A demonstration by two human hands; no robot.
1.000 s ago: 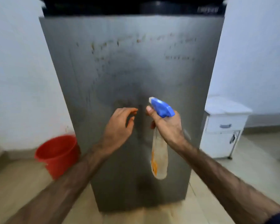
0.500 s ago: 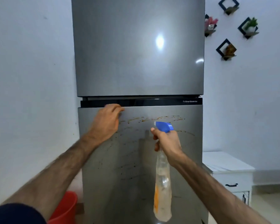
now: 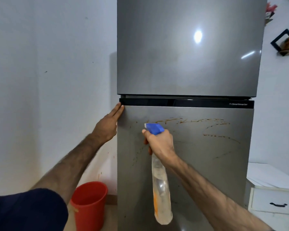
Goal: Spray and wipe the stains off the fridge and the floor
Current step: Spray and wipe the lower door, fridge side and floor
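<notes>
Brown wavy stains point(image 3: 198, 121) on the grey metal fridge door point(image 3: 207, 164) lie just right of our right hand point(image 3: 160, 142), which grips the blue-topped clear spray bottle point(image 3: 160, 185), while our flat left hand point(image 3: 107, 125) holds the door's edge.

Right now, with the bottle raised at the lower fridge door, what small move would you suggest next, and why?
Probably squeeze the trigger. The right hand holds the spray bottle with its blue nozzle close to the brown stains on the lower door, while the left hand rests at the door's edge. No cloth is visible.
</notes>
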